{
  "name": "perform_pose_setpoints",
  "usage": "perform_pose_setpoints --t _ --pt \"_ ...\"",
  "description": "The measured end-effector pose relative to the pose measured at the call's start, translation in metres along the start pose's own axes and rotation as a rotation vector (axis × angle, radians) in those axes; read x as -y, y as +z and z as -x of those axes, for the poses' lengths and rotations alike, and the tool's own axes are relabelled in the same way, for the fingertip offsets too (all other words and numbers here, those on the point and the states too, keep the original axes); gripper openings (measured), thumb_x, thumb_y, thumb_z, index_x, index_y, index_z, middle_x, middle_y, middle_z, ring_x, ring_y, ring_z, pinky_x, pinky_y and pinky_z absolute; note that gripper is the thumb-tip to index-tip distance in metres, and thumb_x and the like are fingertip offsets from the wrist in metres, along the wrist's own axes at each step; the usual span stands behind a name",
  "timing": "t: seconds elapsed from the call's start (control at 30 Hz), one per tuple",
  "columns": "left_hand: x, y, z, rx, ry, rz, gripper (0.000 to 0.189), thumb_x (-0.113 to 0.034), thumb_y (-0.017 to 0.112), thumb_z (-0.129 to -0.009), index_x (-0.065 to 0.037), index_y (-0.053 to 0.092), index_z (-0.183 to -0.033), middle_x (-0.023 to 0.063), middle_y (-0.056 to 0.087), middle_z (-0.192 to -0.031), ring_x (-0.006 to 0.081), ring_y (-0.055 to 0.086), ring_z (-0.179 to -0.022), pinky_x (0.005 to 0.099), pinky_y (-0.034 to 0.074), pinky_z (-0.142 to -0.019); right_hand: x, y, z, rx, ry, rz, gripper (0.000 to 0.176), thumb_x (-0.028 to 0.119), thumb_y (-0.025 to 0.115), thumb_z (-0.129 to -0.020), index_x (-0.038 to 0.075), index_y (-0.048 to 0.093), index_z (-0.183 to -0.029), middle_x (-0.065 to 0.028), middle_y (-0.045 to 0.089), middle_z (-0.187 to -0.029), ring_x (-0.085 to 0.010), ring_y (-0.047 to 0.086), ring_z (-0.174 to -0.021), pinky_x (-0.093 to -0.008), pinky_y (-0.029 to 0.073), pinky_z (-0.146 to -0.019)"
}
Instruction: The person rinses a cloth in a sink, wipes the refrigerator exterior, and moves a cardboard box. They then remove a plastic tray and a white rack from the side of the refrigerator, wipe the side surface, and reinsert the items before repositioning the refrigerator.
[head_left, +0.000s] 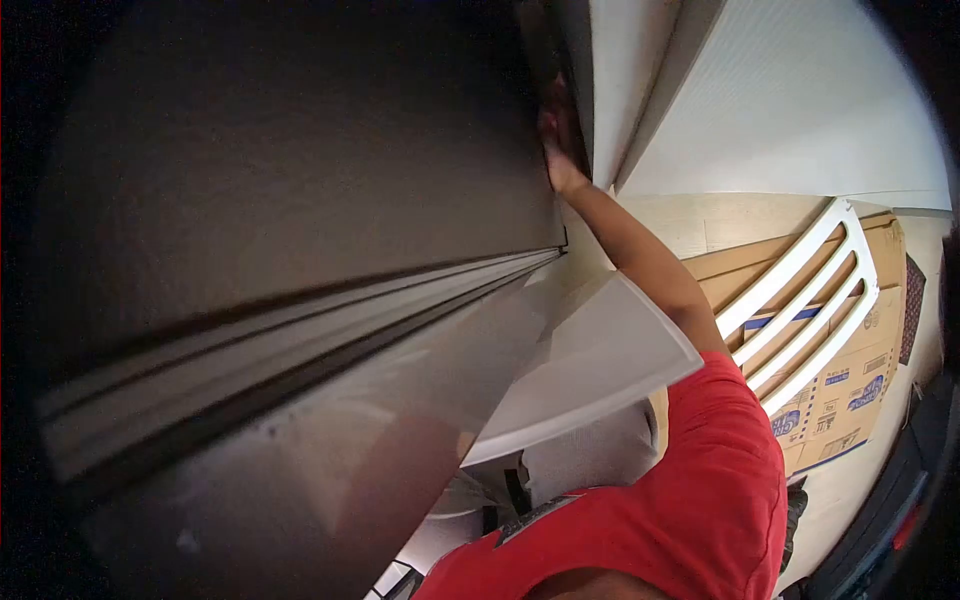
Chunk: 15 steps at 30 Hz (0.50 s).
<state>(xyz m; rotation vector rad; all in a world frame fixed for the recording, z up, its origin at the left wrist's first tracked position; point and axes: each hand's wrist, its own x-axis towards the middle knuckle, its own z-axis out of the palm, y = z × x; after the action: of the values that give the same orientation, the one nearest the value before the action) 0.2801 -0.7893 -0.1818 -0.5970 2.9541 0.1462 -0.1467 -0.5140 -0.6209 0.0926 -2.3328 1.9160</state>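
Note:
My right hand (560, 140) reaches up into the narrow, shadowed gap between a large dark appliance-like body (300, 150) and the pale wall (620, 90). It lies against the far edge of that dark body, and its fingers are lost in shadow. Along the body's near side run ridged grey strips (300, 335), with a glossy grey panel (330, 450) below them. A white board with a curved edge (600, 350) stands beneath my forearm, close to my body. My left hand is outside the picture.
To the right, a white slatted frame (800, 310) rests on flattened cardboard (850, 390) on the pale floor. A large white panel (800, 100) rises behind it. Dark items (890, 500) line the lower right edge.

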Motion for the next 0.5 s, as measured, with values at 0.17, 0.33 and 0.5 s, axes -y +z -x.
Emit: perform_pose_setpoints --t 0.17,0.33,0.5 --pt "-0.021 0.000 -0.013 0.011 0.001 0.051 0.043 -0.005 0.070 -0.059 -0.001 0.057 -0.099 0.0143 0.060 -0.095 0.0283 0.057 -0.087 0.0355 0.042 -0.082 -0.028 0.023 -0.018 -0.147 0.058 0.095 0.054 0.042 0.031 -0.094 0.004 0.036 -0.132 -0.0216 0.034 -0.136 -0.0287 0.030 -0.128 -0.0320 0.023 -0.104" --pt "-0.026 -0.001 -0.018 0.014 0.008 0.063 0.043 -0.005 0.069 -0.059 -0.001 0.057 -0.099 0.0144 0.060 -0.095 0.0283 0.057 -0.087 0.0355 0.042 -0.082 -0.050 0.026 -0.014 -0.149 0.137 0.090 0.054 0.042 0.032 -0.094 0.004 0.035 -0.132 -0.0208 0.032 -0.137 -0.0286 0.029 -0.129 -0.0325 0.022 -0.105" --pt "-0.021 -0.001 -0.018 0.025 -0.012 0.068 0.043 -0.005 0.069 -0.059 0.000 0.057 -0.100 0.0144 0.060 -0.095 0.0283 0.057 -0.087 0.0355 0.042 -0.082 -0.058 0.024 -0.011 -0.125 0.170 0.087 0.055 0.042 0.032 -0.094 0.005 0.034 -0.133 -0.0200 0.031 -0.138 -0.0285 0.028 -0.130 -0.0331 0.022 -0.105"
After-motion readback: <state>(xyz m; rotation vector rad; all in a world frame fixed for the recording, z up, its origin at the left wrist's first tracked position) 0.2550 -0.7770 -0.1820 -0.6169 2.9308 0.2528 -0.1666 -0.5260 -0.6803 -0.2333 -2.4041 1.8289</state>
